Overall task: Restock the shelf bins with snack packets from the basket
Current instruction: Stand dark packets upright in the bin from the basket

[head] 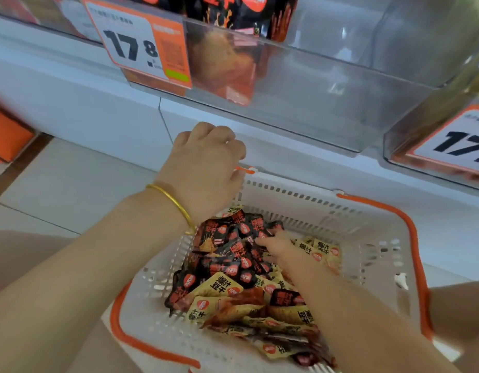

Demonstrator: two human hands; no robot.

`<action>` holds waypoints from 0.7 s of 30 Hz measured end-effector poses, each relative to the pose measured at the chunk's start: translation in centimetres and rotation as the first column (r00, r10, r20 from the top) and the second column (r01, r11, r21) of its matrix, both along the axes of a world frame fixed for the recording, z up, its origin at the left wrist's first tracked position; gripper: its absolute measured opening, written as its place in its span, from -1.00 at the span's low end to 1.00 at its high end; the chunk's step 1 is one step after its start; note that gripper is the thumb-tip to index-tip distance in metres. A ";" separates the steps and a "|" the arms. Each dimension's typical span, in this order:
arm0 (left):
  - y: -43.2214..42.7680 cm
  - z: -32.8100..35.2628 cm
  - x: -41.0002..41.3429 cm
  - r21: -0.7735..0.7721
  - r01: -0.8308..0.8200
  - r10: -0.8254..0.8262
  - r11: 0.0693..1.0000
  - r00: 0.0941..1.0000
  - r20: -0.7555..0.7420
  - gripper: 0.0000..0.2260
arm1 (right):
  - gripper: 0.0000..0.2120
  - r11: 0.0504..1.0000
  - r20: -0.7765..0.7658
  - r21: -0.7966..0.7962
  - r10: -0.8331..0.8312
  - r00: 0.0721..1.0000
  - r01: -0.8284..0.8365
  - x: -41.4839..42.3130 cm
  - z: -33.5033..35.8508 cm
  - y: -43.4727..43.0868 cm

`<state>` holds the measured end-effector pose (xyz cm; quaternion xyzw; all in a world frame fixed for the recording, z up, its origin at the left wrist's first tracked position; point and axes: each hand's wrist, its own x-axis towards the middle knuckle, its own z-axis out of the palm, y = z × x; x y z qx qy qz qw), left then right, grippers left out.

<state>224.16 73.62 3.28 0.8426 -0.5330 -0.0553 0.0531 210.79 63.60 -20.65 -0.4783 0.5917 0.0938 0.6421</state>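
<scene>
A white basket (373, 227) with orange handles sits low in front of me. It holds a heap of small snack packets, black ones (227, 254) toward the far left and yellow ones (219, 289) nearer and to the right. My right hand (284, 247) reaches into the heap, fingers stretched onto the black packets, blurred. My left hand (206, 162), with a gold bangle on the wrist, hovers curled over the basket's far left corner; whatever is inside its fingers is hidden. Above hangs a clear shelf bin (300, 95) with a few dark orange packets at its left.
A price tag (141, 47) reading 17.8 is clipped on the bin front at the upper left, and a second tag (456, 146) sits on a bin at the right. The white shelf base (98, 109) runs behind the basket. Pale floor tiles (71, 184) lie to the left.
</scene>
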 end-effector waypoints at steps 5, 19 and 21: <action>-0.6 -0.4 0.4 0.032 0.021 -0.021 0.999 1.000 0.020 -0.70 | -0.62 0.984 -0.088 -0.175 -0.024 0.996 0.009 0.8 -1.6 0.0; -1.5 -0.7 -0.5 -0.022 0.004 -0.013 1.000 0.897 -0.442 -0.80 | -0.95 0.932 0.601 -0.363 0.234 0.764 0.000 -2.6 18.7 -1.3; -1.2 0.6 0.1 -0.212 -0.041 -0.080 0.976 0.844 -0.531 -0.73 | -0.86 0.966 0.684 -0.257 0.155 0.713 0.037 -2.6 20.9 -0.7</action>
